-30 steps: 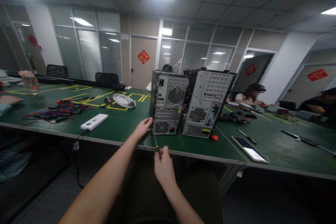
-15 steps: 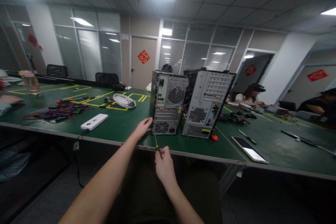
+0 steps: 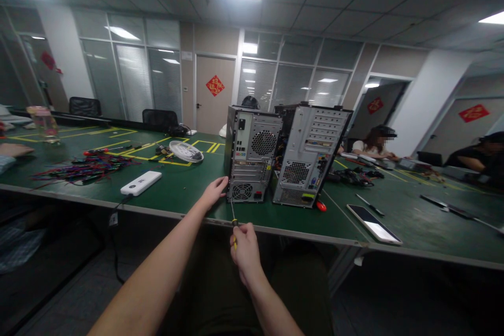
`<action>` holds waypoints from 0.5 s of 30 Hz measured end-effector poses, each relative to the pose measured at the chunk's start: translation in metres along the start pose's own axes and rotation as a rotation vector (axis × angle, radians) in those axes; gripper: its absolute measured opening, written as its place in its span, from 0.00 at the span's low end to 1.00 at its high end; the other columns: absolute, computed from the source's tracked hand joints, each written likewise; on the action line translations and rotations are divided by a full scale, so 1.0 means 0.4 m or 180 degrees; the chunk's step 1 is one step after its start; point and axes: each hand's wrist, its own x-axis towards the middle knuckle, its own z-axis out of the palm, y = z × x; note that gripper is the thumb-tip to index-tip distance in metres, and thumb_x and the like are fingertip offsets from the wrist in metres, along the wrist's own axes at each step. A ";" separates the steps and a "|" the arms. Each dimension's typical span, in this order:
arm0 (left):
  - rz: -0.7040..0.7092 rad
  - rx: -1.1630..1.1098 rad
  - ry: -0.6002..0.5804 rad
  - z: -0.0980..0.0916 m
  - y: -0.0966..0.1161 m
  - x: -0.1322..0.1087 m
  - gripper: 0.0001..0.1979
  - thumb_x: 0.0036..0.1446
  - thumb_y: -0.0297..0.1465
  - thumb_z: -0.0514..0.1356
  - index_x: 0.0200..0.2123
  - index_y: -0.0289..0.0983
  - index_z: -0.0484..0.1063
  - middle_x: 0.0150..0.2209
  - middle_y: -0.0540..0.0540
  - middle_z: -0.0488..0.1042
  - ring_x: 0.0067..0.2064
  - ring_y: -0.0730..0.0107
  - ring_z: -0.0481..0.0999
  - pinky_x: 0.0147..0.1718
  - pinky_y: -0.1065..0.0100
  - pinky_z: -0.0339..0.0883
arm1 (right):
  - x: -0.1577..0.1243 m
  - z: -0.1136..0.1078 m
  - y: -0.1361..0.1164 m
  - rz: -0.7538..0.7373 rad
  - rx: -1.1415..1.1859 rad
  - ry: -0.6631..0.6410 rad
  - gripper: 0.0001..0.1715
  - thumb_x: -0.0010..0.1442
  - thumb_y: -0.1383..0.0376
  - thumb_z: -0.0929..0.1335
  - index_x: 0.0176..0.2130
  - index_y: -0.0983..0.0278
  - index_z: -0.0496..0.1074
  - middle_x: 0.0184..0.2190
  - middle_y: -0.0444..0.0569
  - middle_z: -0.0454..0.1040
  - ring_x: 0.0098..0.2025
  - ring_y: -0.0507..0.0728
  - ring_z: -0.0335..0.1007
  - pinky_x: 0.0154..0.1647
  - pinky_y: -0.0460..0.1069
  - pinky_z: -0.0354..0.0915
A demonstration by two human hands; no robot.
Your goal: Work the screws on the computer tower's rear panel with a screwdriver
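Observation:
A computer tower (image 3: 252, 157) stands upright near the table's front edge with its rear panel facing me. My left hand (image 3: 215, 192) lies against the lower left side of this case, fingers stretched toward its edge. My right hand (image 3: 246, 253) is closed around the dark and yellow handle of a screwdriver (image 3: 235, 224). The screwdriver's thin shaft points up to the lower left corner of the rear panel; whether its tip sits in a screw is too small to tell. Close by on the right stands a second computer tower (image 3: 309, 163), rear panel also toward me.
On the green table (image 3: 197, 189) lie a white power bank (image 3: 140, 183), a heap of thin cables (image 3: 84, 169), and a round white basket-like piece (image 3: 186, 151). A phone (image 3: 374, 224), a slim tool (image 3: 370, 205) and black cables (image 3: 356, 176) lie right. Other people sit at far right.
My right hand has turned a little on the screwdriver, and more of the handle's yellow part shows. My left hand and both towers stay in place.

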 end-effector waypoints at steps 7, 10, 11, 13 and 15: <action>-0.0032 0.0041 -0.0052 0.001 0.000 0.001 0.37 0.55 0.61 0.65 0.56 0.39 0.76 0.64 0.35 0.73 0.65 0.47 0.72 0.53 0.53 0.76 | -0.014 0.004 -0.016 0.0836 0.1804 -0.0224 0.26 0.50 0.54 0.77 0.33 0.58 0.59 0.21 0.37 0.71 0.13 0.42 0.47 0.16 0.39 0.36; -0.0011 0.0101 -0.0056 0.000 -0.001 0.001 0.37 0.55 0.61 0.65 0.57 0.38 0.76 0.63 0.34 0.73 0.65 0.47 0.72 0.53 0.52 0.76 | -0.014 0.000 -0.022 0.0833 0.1652 -0.0150 0.26 0.50 0.54 0.78 0.33 0.58 0.60 0.20 0.37 0.71 0.12 0.43 0.49 0.15 0.39 0.35; -0.0003 0.0098 -0.0057 -0.001 -0.001 0.001 0.37 0.56 0.61 0.65 0.57 0.38 0.76 0.63 0.34 0.73 0.64 0.47 0.72 0.53 0.53 0.76 | -0.013 -0.001 -0.022 0.0836 0.1635 -0.0151 0.26 0.50 0.54 0.78 0.34 0.58 0.60 0.20 0.37 0.71 0.12 0.43 0.49 0.15 0.39 0.35; 0.0003 0.0066 -0.0040 -0.001 -0.001 0.001 0.37 0.55 0.60 0.65 0.56 0.39 0.76 0.63 0.34 0.73 0.64 0.47 0.73 0.52 0.53 0.77 | -0.012 -0.003 -0.024 0.0845 0.1666 -0.0173 0.26 0.50 0.54 0.78 0.34 0.59 0.60 0.20 0.37 0.72 0.12 0.43 0.50 0.15 0.39 0.34; 0.0008 0.0024 -0.0037 -0.001 -0.001 0.000 0.36 0.55 0.60 0.66 0.56 0.39 0.77 0.63 0.35 0.73 0.64 0.47 0.72 0.52 0.53 0.77 | -0.012 -0.005 -0.025 0.0849 0.1737 -0.0193 0.26 0.50 0.54 0.78 0.34 0.59 0.60 0.21 0.37 0.71 0.12 0.43 0.49 0.16 0.39 0.34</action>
